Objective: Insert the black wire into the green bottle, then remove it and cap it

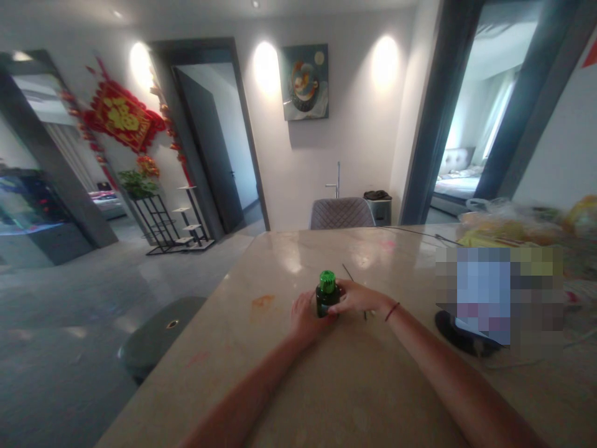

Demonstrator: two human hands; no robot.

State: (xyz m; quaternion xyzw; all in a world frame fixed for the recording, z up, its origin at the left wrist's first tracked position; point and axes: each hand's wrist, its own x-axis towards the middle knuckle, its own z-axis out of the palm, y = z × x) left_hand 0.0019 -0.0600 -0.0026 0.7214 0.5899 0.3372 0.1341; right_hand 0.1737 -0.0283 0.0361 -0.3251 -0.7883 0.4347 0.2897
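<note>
A small dark bottle [321, 301] with a ridged green cap [327, 282] stands upright on the table [289, 267]. My left hand [305, 318] is curled against its left side, the thumb low across the front. From the right, my right hand [354, 297] wraps the bottle, with its thumb over the front; its other fingers are partly hidden behind. A thin dark stick [347, 271] lies just beyond my right hand. A dark red cord circles my right wrist.
On the right stand a blurred-out object on a round black base [485, 342] and plastic bags [508, 221] behind it. A cable runs along the back right. One padded chair [342, 213] is at the far edge, and a green stool [158, 333] is at the left.
</note>
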